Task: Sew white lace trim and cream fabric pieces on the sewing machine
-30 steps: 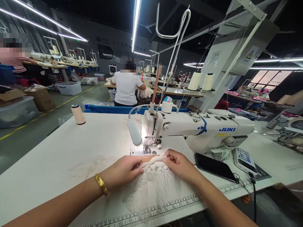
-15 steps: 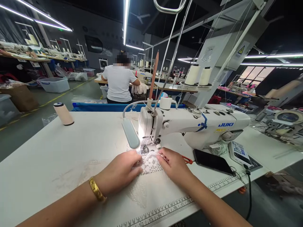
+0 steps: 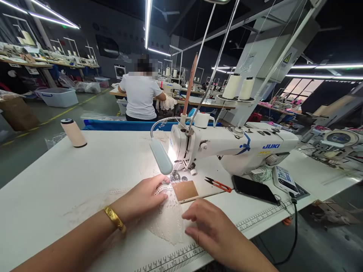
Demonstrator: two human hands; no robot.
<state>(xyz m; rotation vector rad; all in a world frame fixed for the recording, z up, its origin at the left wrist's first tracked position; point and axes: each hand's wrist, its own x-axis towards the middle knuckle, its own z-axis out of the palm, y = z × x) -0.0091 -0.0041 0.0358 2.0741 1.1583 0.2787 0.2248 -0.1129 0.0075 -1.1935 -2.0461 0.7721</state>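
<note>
White lace fabric [image 3: 170,217] hangs from under the needle area toward the table's front edge. My left hand [image 3: 149,194], with a gold bangle on its wrist, grips the lace trim between thumb and fingers, just left of the presser foot [image 3: 176,176]. My right hand [image 3: 208,224] is off the lace, to its right above the table, with thumb and fingers apart and nothing between them. Behind both hands stands the white sewing machine [image 3: 227,141], its lamp [image 3: 161,156] lighting the lace. A brown patch [image 3: 185,190] shows on the machine bed beside the lace.
Orange thread snips [image 3: 218,184] lie right of the needle, beside a black phone [image 3: 255,189]. A thread cone [image 3: 73,133] stands at the table's far left. A printed ruler [image 3: 181,260] runs along the front edge. Ahead, a person in a white shirt [image 3: 140,96] sits at another table.
My right hand has let go of the lace and moved down toward the front edge, uncovering the snips and brown patch. The lace now hangs lower; my left hand stays on it.
</note>
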